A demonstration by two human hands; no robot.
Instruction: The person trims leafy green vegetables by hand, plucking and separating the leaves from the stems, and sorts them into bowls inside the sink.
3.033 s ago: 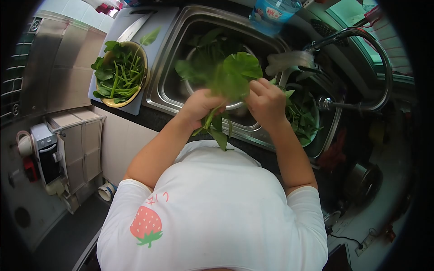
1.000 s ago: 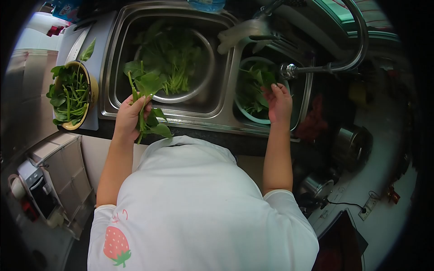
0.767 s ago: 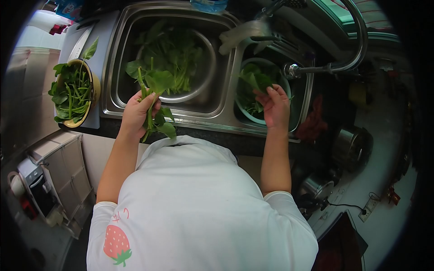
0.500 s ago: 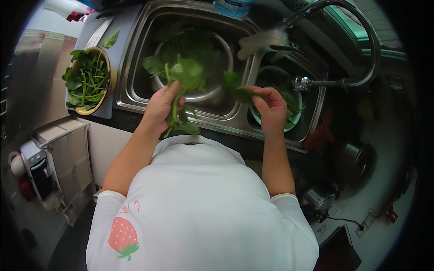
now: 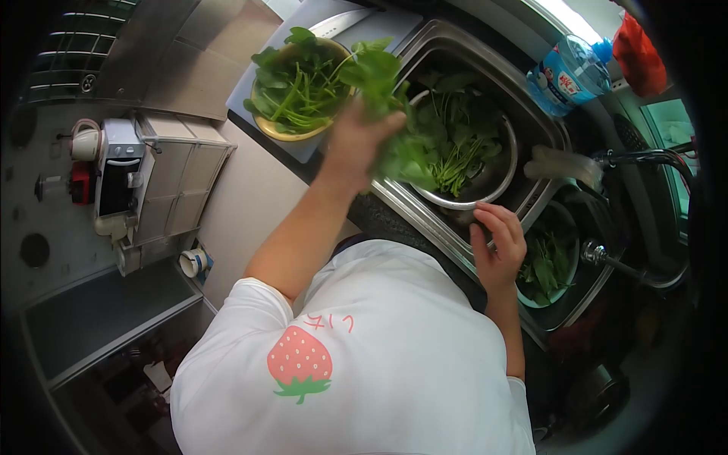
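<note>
My left hand, smeared by motion, is closed on a bunch of leafy greens at the near left edge of the sink. To its left stands a yellow bowl full of stems and leaves, on a grey cutting board. My right hand has its fingers apart with nothing in them, over the sink's near rim. Behind it a round metal basin holds more greens in the large sink. A light green basin with greens sits in the smaller sink at the right.
A knife lies on the board's far part. A blue bottle stands behind the sink. The curved faucet reaches over the right side, with a pale cloth-like item beside it. The steel sink rim runs diagonally in front.
The view has turned towards the left. My left hand has moved with its greens towards the yellow bowl. My right hand no longer holds the leaf and its fingers have opened.
</note>
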